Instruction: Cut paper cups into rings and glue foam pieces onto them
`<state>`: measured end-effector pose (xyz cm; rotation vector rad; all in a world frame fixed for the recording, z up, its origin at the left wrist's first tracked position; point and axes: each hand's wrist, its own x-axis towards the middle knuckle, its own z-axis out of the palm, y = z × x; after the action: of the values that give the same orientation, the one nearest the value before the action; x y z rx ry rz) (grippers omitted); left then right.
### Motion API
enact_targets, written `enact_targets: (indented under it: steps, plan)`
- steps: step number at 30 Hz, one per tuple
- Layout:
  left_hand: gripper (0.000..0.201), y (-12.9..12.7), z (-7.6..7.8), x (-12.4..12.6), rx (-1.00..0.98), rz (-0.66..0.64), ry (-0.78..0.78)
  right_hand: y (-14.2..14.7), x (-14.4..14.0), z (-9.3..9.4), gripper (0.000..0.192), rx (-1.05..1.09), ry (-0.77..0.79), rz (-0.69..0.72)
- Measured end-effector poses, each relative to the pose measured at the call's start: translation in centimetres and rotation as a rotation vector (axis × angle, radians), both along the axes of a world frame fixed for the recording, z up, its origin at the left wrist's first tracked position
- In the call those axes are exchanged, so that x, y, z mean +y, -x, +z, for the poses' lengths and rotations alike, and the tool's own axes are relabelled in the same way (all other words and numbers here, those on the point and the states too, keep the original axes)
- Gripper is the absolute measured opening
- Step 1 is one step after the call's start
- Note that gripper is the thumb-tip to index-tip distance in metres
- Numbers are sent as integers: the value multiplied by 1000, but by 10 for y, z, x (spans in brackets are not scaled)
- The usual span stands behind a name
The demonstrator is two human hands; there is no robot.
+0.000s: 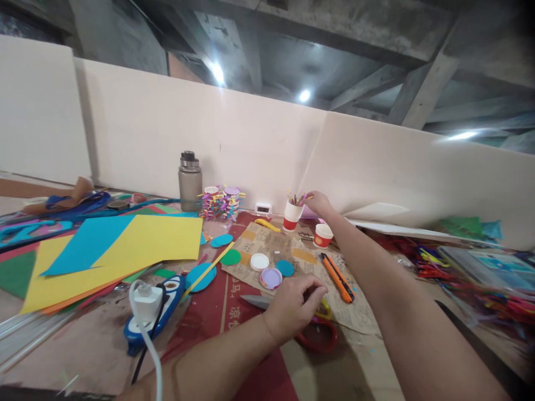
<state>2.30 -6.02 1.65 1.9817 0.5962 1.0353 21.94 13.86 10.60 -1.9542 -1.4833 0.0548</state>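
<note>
Now your two hands work apart over the cluttered tabletop (pixel 104 340).
Your left hand (pixel 295 303) lies curled shut on the scissors (pixel 317 331), whose red handles show beneath your fingers and whose blade points left. Your right hand (pixel 318 202) reaches far back, fingers pinched together at the coloured strips (pixel 297 197) standing in the red-and-white paper cup (pixel 291 217). An orange utility knife (pixel 337 277) lies between your arms.

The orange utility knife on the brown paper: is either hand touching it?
Apart. The head view shows the orange utility knife lying alone, with bare paper between it and the left hand; the right hand is far off.
</note>
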Motion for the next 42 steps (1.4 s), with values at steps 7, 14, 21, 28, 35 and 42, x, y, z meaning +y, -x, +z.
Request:
enact_targets:
  steps: [7,14,21,28,35,42]
  plan:
    - [21,-2,-4,1,10,-10,-61,13,-3,21,34,-119,-80,11]
    - [21,-2,-6,2,11,-11,-49,38,12,27,35,-194,29,-46]
    - [18,-2,-5,3,24,-21,-28,53,32,22,25,-282,107,-120]
    - [17,-2,-5,4,18,-18,-20,50,24,34,21,-271,37,-122]
    - [20,1,2,5,-12,18,-14,24,0,60,31,-125,-225,25]
    - [24,6,8,14,-94,159,81,14,-34,63,31,227,-372,276]
